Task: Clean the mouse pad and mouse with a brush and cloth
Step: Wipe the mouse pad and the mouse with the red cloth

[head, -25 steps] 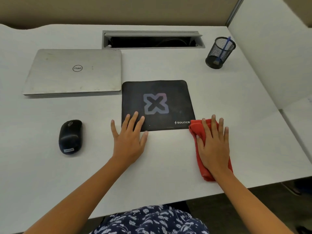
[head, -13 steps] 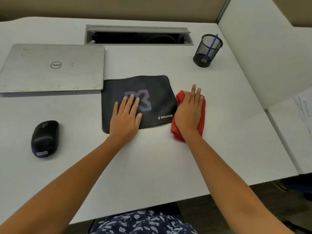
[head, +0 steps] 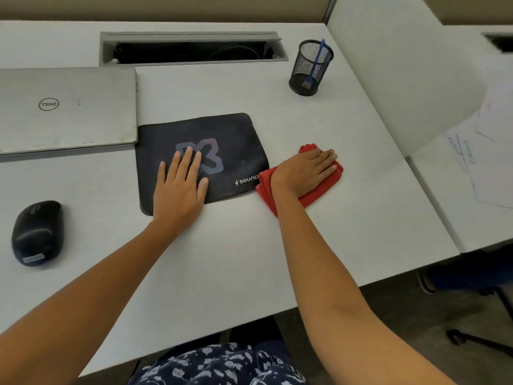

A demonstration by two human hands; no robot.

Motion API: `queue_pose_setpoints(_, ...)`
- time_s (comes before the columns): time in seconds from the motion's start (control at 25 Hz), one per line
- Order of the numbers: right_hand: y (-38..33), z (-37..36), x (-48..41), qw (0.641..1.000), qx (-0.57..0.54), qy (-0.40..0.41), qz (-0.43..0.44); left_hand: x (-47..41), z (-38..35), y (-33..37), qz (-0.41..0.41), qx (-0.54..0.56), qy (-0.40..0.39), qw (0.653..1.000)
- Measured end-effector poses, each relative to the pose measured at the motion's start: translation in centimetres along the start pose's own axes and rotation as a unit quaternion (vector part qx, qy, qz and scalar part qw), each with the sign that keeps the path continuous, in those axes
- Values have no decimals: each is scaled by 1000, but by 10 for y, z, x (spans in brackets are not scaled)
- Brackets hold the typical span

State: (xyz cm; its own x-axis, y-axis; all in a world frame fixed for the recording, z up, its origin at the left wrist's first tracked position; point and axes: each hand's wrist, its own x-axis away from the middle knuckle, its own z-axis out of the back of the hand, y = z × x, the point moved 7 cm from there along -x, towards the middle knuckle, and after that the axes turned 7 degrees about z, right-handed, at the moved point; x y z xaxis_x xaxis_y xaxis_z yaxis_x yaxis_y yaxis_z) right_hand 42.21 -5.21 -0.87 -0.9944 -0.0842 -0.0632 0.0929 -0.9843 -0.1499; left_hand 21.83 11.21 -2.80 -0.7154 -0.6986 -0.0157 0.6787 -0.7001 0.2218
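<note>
Cloth (head: 326, 186) slid right under flat right hand (head: 304, 169); flat left hand (head: 179, 193) presses mouse pad (head: 236, 140) beside laptop (head: 69, 109).

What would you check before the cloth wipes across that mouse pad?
1. Left hand flat on the mouse pad, steadying it: ok.
2. Right hand presses flat on the red cloth: ok.
3. Cloth on the pad: not ok, it lies mostly on the desk at the pad's right edge.
4. Mouse off the pad: ok, left on the desk.
5. Brush out of the way: ok, in the mesh cup.
6. Dust on the pad: cannot tell.
</note>
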Motion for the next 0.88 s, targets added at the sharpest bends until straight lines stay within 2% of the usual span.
queue_pose_setpoints(0.24, 61, 5, 24, 998, 36, 11, -59, 1, 0, 1, -3, 5, 2, 1000)
queue_pose_setpoints(0.4, 102, 10, 45, 996, 38, 23, -77, 2, 2, 2, -6, 4, 7, 1000)
queue_pose_setpoints(0.68, 172, 22, 86, 987, 20, 27, -156, 2, 0, 1, -10, 1, 8, 1000)
queue_pose_setpoints(0.88, 202, 36, 105, 988, -25, 79, -131, 2, 2, 1, -17, 1, 11, 1000)
